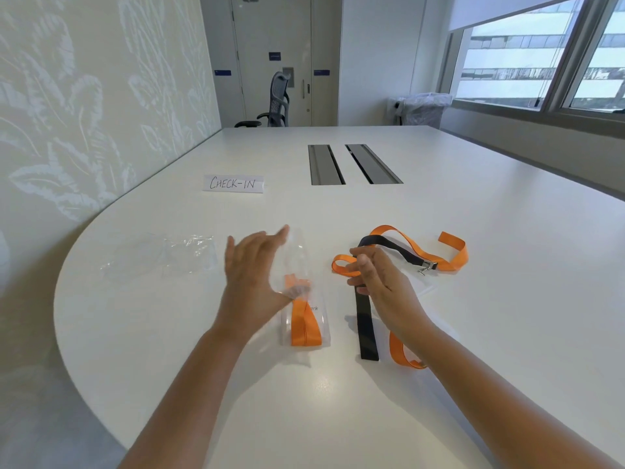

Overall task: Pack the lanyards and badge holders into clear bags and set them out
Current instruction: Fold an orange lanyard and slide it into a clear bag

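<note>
Both bare forearms reach in from the lower edge of the frame toward its centre. The left hand (252,269) is at centre-left, back toward the camera, fingers straight and spread, slightly blurred. The right hand (378,279) is just right of centre, fingers loosely curled, fingertips pinching a strap.

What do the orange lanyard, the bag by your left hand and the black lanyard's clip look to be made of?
Orange lanyard: flat woven fabric ribbon, probably polyester; matte, it loops and folds softly. Bag: thin clear plastic film, glossy; the orange strap inside shows through and its neck crinkles. Clip: looks like silvery metal with bright glints, though too small to be sure.
</note>
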`<state>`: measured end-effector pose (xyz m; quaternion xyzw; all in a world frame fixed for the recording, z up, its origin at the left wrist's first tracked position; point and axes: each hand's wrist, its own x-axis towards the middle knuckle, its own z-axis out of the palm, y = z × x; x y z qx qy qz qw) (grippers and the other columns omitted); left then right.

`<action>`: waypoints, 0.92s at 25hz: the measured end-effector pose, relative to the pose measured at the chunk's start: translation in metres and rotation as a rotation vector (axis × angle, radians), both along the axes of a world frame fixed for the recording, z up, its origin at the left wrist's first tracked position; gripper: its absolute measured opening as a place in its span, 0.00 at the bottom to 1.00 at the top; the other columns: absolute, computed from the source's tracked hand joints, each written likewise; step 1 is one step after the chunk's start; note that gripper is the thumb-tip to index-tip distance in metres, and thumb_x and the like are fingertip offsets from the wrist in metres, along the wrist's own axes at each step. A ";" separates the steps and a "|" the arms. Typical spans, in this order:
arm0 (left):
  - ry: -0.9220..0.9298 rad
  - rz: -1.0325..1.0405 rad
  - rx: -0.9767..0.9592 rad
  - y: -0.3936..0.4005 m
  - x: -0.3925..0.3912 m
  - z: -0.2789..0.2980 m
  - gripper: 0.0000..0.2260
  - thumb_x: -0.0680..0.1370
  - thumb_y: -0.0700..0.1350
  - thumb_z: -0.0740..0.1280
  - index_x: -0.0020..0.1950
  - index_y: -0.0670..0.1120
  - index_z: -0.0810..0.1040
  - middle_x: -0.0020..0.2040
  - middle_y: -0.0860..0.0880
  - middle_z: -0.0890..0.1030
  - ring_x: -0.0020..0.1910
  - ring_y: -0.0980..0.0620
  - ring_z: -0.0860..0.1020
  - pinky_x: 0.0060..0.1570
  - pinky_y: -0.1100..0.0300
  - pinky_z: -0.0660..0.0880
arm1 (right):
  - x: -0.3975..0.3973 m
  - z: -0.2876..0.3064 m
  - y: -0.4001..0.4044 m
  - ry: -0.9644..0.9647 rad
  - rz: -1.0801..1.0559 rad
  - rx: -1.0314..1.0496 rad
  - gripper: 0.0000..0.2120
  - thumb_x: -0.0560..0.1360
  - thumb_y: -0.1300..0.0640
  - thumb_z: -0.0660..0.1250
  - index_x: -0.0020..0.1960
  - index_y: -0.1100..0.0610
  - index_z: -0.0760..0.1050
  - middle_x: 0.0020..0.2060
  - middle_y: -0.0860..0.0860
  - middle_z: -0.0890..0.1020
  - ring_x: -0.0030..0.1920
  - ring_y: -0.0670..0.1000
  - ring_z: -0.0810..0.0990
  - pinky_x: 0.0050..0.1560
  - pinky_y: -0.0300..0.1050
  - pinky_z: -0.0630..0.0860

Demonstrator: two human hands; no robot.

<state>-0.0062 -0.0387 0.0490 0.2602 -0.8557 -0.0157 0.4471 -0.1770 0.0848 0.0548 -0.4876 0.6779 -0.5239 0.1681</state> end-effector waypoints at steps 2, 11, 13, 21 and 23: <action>0.067 0.083 0.021 -0.017 0.019 -0.002 0.40 0.63 0.56 0.75 0.71 0.48 0.62 0.57 0.46 0.75 0.63 0.46 0.69 0.71 0.43 0.49 | 0.006 -0.002 0.001 0.205 -0.017 0.120 0.17 0.75 0.39 0.56 0.61 0.45 0.68 0.52 0.39 0.75 0.46 0.37 0.76 0.46 0.30 0.71; -0.150 0.146 0.093 -0.027 0.020 -0.016 0.46 0.64 0.51 0.76 0.74 0.58 0.52 0.61 0.49 0.70 0.67 0.48 0.63 0.71 0.43 0.44 | 0.046 -0.020 0.009 1.004 0.360 0.276 0.29 0.70 0.28 0.53 0.68 0.37 0.62 0.75 0.45 0.50 0.75 0.52 0.44 0.71 0.58 0.38; -0.140 0.127 0.135 -0.027 0.020 -0.018 0.46 0.65 0.50 0.76 0.73 0.61 0.48 0.62 0.50 0.70 0.67 0.48 0.63 0.71 0.44 0.43 | 0.040 -0.017 0.008 0.978 0.317 0.313 0.26 0.71 0.29 0.55 0.63 0.41 0.68 0.76 0.45 0.50 0.75 0.52 0.43 0.71 0.59 0.36; -0.153 0.092 0.257 -0.024 0.014 -0.023 0.44 0.65 0.57 0.75 0.74 0.57 0.53 0.63 0.49 0.71 0.66 0.48 0.65 0.71 0.41 0.51 | 0.039 -0.021 0.008 0.797 -0.041 0.663 0.48 0.65 0.23 0.52 0.75 0.48 0.42 0.70 0.51 0.65 0.71 0.56 0.60 0.70 0.64 0.46; -0.096 0.056 0.289 -0.022 0.012 -0.023 0.44 0.63 0.57 0.75 0.74 0.56 0.55 0.61 0.50 0.72 0.64 0.49 0.68 0.69 0.40 0.56 | 0.038 -0.022 0.006 0.809 -0.070 0.643 0.49 0.66 0.25 0.54 0.76 0.50 0.40 0.67 0.52 0.69 0.70 0.56 0.61 0.70 0.64 0.45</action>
